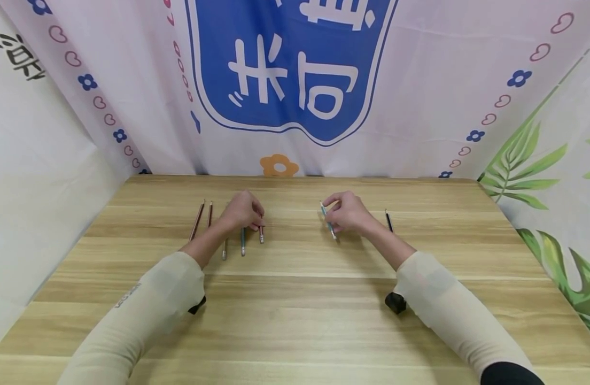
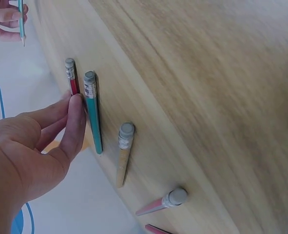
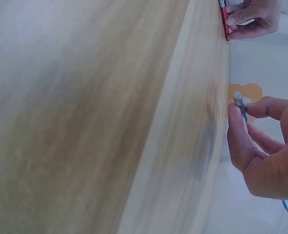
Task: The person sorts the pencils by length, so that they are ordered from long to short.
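My left hand (image 1: 244, 210) pinches a red pencil (image 2: 74, 87) between thumb and fingers, its eraser end pointing back toward me at the table's far part. Just left of it lies a teal pencil (image 2: 93, 114), then a tan pencil (image 2: 123, 163). Farther left are a red pencil (image 1: 210, 214) and a dark red pencil (image 1: 197, 220), partly covered by the left arm in the head view. To the right, my right hand (image 1: 348, 212) holds a light-blue pencil (image 1: 327, 222) by its middle, tilted, appearing raised off the wood in the right wrist view.
A black pencil (image 1: 389, 220) lies right of the right hand, partly behind that forearm. The wooden table (image 1: 295, 321) ends at a printed cloth (image 1: 420, 107) hanging along its back edge. Light walls stand on both sides.
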Demonstrator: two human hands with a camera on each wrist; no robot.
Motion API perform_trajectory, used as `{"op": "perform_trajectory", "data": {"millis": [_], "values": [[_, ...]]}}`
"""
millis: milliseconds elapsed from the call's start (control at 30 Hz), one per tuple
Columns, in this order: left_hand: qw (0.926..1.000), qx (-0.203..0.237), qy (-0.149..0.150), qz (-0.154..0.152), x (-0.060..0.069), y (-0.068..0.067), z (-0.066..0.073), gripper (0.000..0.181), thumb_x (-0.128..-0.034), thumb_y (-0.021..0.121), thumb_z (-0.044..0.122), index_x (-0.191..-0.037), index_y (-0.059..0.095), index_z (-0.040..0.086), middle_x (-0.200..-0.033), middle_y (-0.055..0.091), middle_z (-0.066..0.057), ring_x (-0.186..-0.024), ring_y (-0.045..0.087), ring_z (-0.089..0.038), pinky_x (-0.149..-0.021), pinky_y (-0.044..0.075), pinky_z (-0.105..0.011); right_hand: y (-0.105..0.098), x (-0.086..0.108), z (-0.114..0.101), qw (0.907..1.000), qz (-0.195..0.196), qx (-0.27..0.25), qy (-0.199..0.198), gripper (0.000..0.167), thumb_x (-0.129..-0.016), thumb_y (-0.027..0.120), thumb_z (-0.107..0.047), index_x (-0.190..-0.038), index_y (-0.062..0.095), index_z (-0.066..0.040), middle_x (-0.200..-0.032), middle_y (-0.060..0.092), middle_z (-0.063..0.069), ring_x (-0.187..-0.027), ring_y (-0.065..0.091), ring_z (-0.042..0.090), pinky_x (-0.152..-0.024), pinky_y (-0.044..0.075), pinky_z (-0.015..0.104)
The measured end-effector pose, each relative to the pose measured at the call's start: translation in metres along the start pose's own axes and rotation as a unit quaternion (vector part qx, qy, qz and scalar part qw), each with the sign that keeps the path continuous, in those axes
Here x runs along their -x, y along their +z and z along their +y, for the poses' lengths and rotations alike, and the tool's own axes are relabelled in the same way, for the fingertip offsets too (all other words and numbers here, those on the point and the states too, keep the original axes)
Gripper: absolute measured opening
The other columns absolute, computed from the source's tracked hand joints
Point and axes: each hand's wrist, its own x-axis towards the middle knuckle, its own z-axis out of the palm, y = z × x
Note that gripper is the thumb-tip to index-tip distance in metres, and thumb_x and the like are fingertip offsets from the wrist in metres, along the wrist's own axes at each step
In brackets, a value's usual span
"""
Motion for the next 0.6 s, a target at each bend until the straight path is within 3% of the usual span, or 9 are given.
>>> {"op": "perform_trajectory", "data": {"millis": [333, 600], "values": [[0.997, 0.077, -0.011, 0.004, 0.001, -0.001, -0.005, 0.029, -0.0877, 0.069, -0.019, -0.116, 0.065, -0.021, -0.098, 0.067, -0.027, -0.061, 0.07, -0.015, -0.064, 0.066, -0.028, 0.009, -0.005, -0.002, 0.9997, -0.004, -0.024, 0.001, 0.039, -0.09, 0.068, 0.01, -0.129, 0.063, 0.006, -0.097, 0.068, 0.016, -0.071, 0.065, 0.018, -0.065, 0.066, 0.03], [0.995, 0.097, -0.022, 0.007, 0.001, 0.0, -0.005, 0.031, -0.0872, 0.07, -0.019, -0.118, 0.064, -0.02, -0.095, 0.064, -0.022, -0.06, 0.069, -0.015, -0.065, 0.066, -0.029, 0.018, -0.01, -0.006, 0.9991, -0.014, -0.039, -0.002, 0.041, -0.088, 0.068, 0.01, -0.129, 0.063, 0.006, -0.096, 0.066, 0.015, -0.073, 0.065, 0.019, -0.065, 0.066, 0.03]]}}
